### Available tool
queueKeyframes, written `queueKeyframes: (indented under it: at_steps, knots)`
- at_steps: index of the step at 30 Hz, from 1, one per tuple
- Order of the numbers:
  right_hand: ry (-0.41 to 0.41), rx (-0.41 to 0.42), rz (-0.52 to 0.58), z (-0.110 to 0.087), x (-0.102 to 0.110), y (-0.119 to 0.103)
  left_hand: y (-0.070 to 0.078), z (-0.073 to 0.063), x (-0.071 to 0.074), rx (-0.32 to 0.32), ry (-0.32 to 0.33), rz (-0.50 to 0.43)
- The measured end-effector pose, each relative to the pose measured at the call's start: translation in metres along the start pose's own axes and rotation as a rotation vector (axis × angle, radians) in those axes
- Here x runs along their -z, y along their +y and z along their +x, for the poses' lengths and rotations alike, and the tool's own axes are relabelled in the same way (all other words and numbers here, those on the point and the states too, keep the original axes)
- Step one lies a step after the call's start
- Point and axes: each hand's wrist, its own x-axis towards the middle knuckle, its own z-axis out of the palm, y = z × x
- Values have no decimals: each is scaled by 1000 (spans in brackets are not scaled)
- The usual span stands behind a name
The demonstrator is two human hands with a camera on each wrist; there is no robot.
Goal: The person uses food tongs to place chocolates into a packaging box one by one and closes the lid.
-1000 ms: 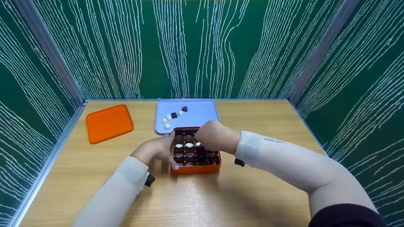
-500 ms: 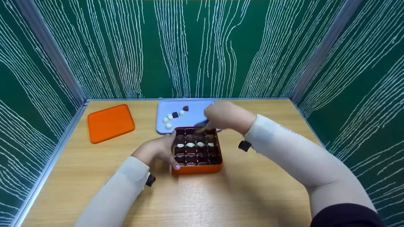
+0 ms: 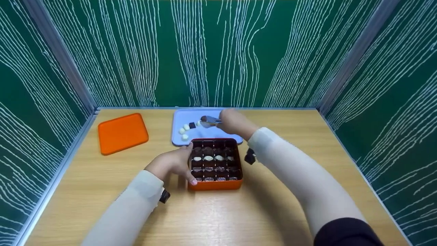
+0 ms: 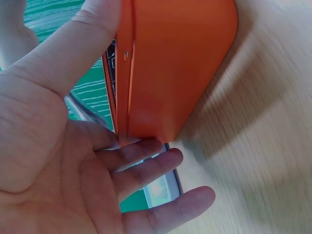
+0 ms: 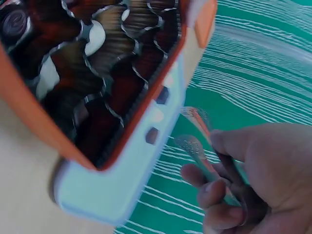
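My right hand (image 3: 235, 121) holds metal tongs (image 5: 199, 153) over the light-blue tray (image 3: 218, 133). The tong tips are apart, around or beside a brown chocolate (image 3: 203, 118); contact is not clear. Several round white chocolates (image 3: 184, 137) and a dark square chocolate (image 3: 192, 125) lie farther left on that tray. In front of it stands an orange box (image 3: 215, 185) with a dark divided insert, rows of dark and white chocolates in its cells. My left hand (image 3: 172, 162) grips the box's left side, thumb at the front corner and fingers at the back corner.
An orange tray or lid (image 3: 123, 134) lies at the back left of the wooden table (image 3: 205, 218). Green walls (image 3: 232, 68) with white lines enclose the back and both sides. The box stands close against the blue tray's front edge.
My right hand has moved from inside the box up and back with the tongs, to above the blue tray. My left hand stays on the box.
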Motion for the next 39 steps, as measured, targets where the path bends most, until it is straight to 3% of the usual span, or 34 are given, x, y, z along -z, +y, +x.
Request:
queueKeyframes:
  at_steps: [6, 14, 24, 31, 39]
  knots:
    - [65, -73, 38, 25, -22, -23, -1, 1, 0, 10, 2, -4]
    - [62, -170, 129, 49, -41, -47, 1, 2, -1, -8, 18, 13]
    - [62, -87, 62, 59, -55, -56, -2, 2, 0, -3, 19, 32]
    - [32, -67, -71, 41, -36, -33, 0, 3, -2, -12, 9, 18]
    - [15, -4, -297, 10, -4, 14, -4, 1, -1, -2, 3, -2]
